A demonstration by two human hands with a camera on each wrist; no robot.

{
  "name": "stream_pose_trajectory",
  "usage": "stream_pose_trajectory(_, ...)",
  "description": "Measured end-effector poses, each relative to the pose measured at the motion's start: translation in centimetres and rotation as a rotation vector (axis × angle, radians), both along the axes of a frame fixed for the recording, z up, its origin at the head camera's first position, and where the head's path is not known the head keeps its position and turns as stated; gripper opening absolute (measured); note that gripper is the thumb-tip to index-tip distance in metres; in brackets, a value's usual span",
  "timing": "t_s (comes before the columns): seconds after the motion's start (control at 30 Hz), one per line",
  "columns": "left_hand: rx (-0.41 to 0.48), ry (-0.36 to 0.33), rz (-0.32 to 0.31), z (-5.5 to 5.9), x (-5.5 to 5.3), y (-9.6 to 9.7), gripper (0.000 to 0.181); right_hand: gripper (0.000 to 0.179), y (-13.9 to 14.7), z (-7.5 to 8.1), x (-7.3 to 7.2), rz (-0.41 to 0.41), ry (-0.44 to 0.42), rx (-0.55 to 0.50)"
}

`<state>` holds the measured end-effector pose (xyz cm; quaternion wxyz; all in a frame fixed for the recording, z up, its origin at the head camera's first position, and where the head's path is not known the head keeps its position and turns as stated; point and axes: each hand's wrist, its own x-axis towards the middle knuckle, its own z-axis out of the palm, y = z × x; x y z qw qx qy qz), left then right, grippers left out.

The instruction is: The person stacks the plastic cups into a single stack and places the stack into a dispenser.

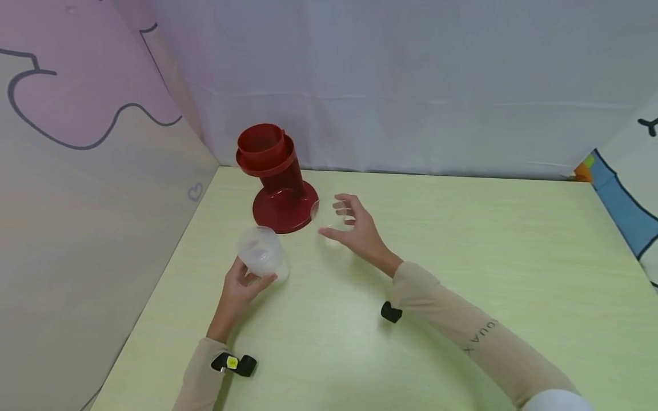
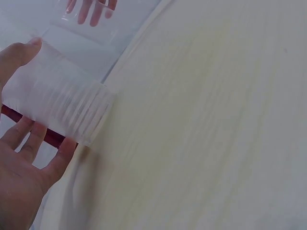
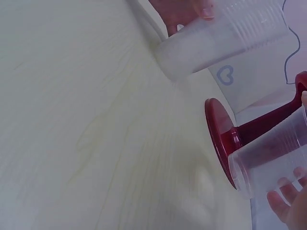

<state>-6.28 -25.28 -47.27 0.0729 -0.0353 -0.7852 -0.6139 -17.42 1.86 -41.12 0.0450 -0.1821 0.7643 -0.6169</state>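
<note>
My left hand [image 1: 243,288] grips a stack of clear plastic cups [image 1: 262,251], thumb on one side and fingers on the other. Ridges of several nested cups show along the stack [image 2: 72,103] in the left wrist view. My right hand [image 1: 360,231] holds a clear plastic cup [image 1: 326,216] between its thumb and curved fingers; the cup is very see-through in the head view. In the right wrist view this cup [image 3: 273,153] overlaps a red stand. That red stand [image 1: 285,208], with a round base and an open cylindrical top, stands just beyond both hands.
The pale wooden table [image 1: 462,240] reaches back to a white cloth wall [image 1: 411,85]. A printed panel [image 1: 103,200] borders its left side, another printed panel [image 1: 624,200] its right. Black wrist devices sit on both sleeves.
</note>
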Motion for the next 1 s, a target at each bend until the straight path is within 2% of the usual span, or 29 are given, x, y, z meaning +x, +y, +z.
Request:
stream_pose_trajectory(0.13,0.007,-0.021,0.009,0.1,0.0,0.0,0.074,0.067,0.4,2.6,1.3,0.010,0.005,-0.003)
stream_pose_trajectory(0.23,0.028,-0.054,0.019,0.7,0.1,0.2,0.074,0.065,0.6,4.1,2.0,0.012,0.008,-0.007)
stream_pose_trajectory(0.4,0.019,-0.070,0.023,2.4,0.5,0.8,0.072,0.064,0.6,4.9,2.2,0.013,0.019,-0.010)
stream_pose_trajectory(0.57,-0.022,-0.064,0.016,3.2,0.8,1.2,0.070,0.065,0.4,5.1,2.3,0.033,0.028,-0.036)
stream_pose_trajectory(0.8,-0.032,-0.095,0.018,3.2,0.7,1.3,0.071,0.068,0.1,3.2,1.3,0.041,0.058,-0.037)
stream_pose_trajectory(1.0,-0.003,-0.099,0.021,2.9,0.7,1.2,0.072,0.067,0.0,3.7,1.6,0.068,0.082,-0.071)
